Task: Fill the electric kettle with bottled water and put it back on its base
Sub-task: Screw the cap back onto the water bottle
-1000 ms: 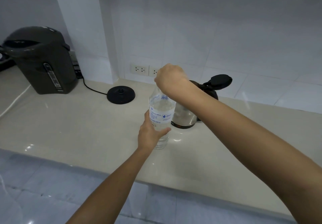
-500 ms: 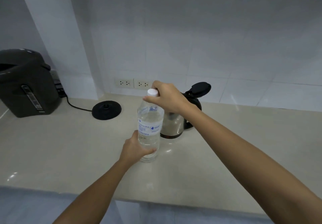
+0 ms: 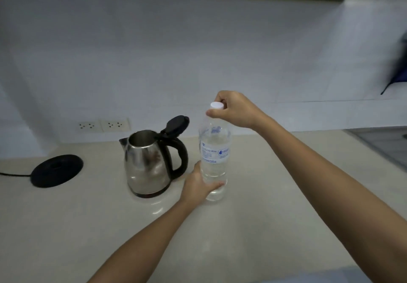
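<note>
Base (image 3: 56, 170) cord cut off, L edge

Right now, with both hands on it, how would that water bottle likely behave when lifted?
The bottle looks nearly full, so probably heavy. Its thin clear wall may flex under the left hand. Tall and narrow, it could tip.

Single head-worn wide-angle view, looking forward and down over the counter (image 3: 264, 227) toward the tiled wall (image 3: 198, 51); both forearms enter from the bottom edge, close to lens; bottle (image 3: 214, 157) and kettle (image 3: 147, 164) sit mid-frame, near
</note>
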The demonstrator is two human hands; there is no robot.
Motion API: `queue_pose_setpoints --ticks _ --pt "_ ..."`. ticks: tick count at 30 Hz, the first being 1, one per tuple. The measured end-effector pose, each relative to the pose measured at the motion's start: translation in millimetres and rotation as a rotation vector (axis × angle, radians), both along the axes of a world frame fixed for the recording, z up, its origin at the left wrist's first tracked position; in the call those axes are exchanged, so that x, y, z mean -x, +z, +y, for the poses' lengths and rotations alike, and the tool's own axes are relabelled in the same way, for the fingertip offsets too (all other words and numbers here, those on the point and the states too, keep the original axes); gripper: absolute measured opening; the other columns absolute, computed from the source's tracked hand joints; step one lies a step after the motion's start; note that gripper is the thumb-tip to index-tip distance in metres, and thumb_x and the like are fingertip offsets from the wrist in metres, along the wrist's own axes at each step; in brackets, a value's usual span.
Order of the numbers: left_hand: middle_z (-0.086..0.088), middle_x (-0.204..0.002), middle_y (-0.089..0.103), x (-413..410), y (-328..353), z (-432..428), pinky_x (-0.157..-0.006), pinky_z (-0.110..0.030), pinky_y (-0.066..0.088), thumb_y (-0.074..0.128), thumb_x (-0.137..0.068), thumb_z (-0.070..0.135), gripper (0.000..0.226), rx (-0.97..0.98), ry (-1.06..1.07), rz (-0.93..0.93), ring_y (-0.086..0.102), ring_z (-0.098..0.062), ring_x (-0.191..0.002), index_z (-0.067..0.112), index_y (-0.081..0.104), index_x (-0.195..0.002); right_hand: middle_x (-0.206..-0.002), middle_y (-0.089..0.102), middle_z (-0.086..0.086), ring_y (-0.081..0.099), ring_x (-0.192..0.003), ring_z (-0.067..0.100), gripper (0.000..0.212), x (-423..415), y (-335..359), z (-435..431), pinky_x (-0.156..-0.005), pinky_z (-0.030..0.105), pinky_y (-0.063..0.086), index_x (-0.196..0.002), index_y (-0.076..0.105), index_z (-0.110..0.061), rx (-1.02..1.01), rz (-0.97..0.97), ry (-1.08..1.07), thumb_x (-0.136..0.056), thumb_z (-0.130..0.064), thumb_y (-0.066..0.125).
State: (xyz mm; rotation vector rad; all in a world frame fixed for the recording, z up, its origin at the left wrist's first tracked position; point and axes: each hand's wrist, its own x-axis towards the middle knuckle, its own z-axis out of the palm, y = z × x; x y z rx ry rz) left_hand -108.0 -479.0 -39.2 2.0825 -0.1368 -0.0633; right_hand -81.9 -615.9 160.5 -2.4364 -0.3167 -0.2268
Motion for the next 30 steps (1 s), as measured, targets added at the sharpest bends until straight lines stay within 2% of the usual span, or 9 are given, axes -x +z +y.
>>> queue_pose_setpoints --ticks 5,9,12,16,22,24,26,28,30 --pt "-0.002 -0.116 0.067 -25.8 -4.3 -92.6 -0.086 -0.026 0.049 0.085 -0.064 0.038 0.075 -0.054 0.002 0.08 0.063 -0.023 -0.108 0.017 0.05 -0.126 -0.07 0.051 -0.008 0.046 -0.06 0.008 0.024 -8.2 -16.0 -86.0 -0.054 0.022 0.034 -0.085 0.055 -0.014 0.016 0.018 -0.079 -0.084 -0.033 0.069" --pt "-0.004 -0.118 0.067 -36.8 -15.7 -128.2 -0.086 -0.026 0.048 0.086 -0.063 0.038 0.078 -0.113 -0.009 0.13 0.063 -0.024 -0.11 0.015 0.05 -0.128 -0.074 0.053 -0.009 0.048 -0.063 0.008 0.023 -19.3 -30.1 -118.4 -0.055 0.022 0.035 -0.088 0.056 -0.016 0.045 0.052 -0.08 -0.084 -0.035 0.069" --pt "-0.004 -0.117 0.067 -42.4 -23.4 -138.8 -0.084 -0.024 0.047 0.085 -0.064 0.039 0.078 -0.139 -0.011 0.143 0.063 -0.024 -0.11 0.016 0.049 -0.129 -0.074 0.052 -0.009 0.048 -0.062 0.007 0.024 -24.9 -37.1 -134.0 -0.055 0.022 0.037 -0.09 0.056 -0.015 0.026 0.07 -0.103 -0.085 -0.035 0.069" --pt "-0.006 -0.116 0.068 -46.8 -24.3 -140.5 -0.09 -0.032 0.052 0.084 -0.062 0.045 0.082 -0.19 -0.027 0.117 0.063 -0.027 -0.11 0.017 0.047 -0.13 -0.069 0.05 -0.008 0.045 -0.059 0.008 0.025 -29.3 -42.3 -142.1 -0.054 0.022 0.035 -0.088 0.056 -0.013 -0.017 0.038 -0.133 -0.083 -0.035 0.07" --pt "-0.003 -0.12 0.066 -45.8 -28.5 -137.3 -0.091 -0.03 0.049 0.084 -0.064 0.043 0.082 -0.171 -0.049 0.11 0.061 -0.026 -0.114 0.019 0.045 -0.132 -0.068 0.054 -0.007 0.049 -0.061 0.012 0.023 -30.8 -41.9 -137.9 -0.055 0.025 0.037 -0.088 0.055 -0.016 0.046 0.048 -0.147 -0.082 -0.035 0.066" --pt "-0.001 -0.122 0.065 -46.3 -29.1 -132.5 -0.092 -0.03 0.049 0.082 -0.068 0.04 0.077 -0.157 -0.09 0.103 0.06 -0.025 -0.115 0.02 0.045 -0.132 -0.073 0.057 -0.006 0.053 -0.07 0.017 0.022 -31.0 -40.5 -134.7 -0.06 0.03 0.041 -0.09 0.056 -0.019 0.124 0.055 -0.2 -0.081 -0.038 0.062" --pt "-0.002 -0.129 0.062 -46.4 -29.3 -124.2 -0.097 -0.032 0.048 0.079 -0.074 0.037 0.076 -0.158 -0.135 0.09 0.057 -0.024 -0.12 0.021 0.042 -0.138 -0.087 0.061 -0.002 0.056 -0.084 0.023 0.025 -31.5 -38.8 -128.2 -0.066 0.031 0.041 -0.098 0.057 -0.02 0.281 0.024 -0.29 -0.082 -0.04 0.057" --pt "-0.003 -0.14 0.054 -44.8 -29.5 -109.7 -0.105 -0.034 0.044 0.074 -0.081 0.034 0.079 -0.15 -0.15 0.09 0.052 -0.023 -0.128 0.02 0.033 -0.147 -0.101 0.061 0.004 0.056 -0.096 0.027 0.03 -33.4 -39.1 -115.9 -0.072 0.031 0.039 -0.105 0.06 -0.016 0.432 -0.041 -0.376 -0.085 -0.037 0.053" --pt "-0.003 -0.144 0.05 -43.3 -28.3 -88.5 -0.107 -0.033 0.041 0.069 -0.087 0.03 0.074 -0.142 -0.145 0.056 0.049 -0.021 -0.131 0.02 0.029 -0.15 -0.106 0.062 0.008 0.055 -0.103 0.029 0.03 -35.5 -42.1 -97.8 -0.08 0.036 0.039 -0.104 0.064 -0.012 0.531 -0.111 -0.427 -0.087 -0.032 0.051"
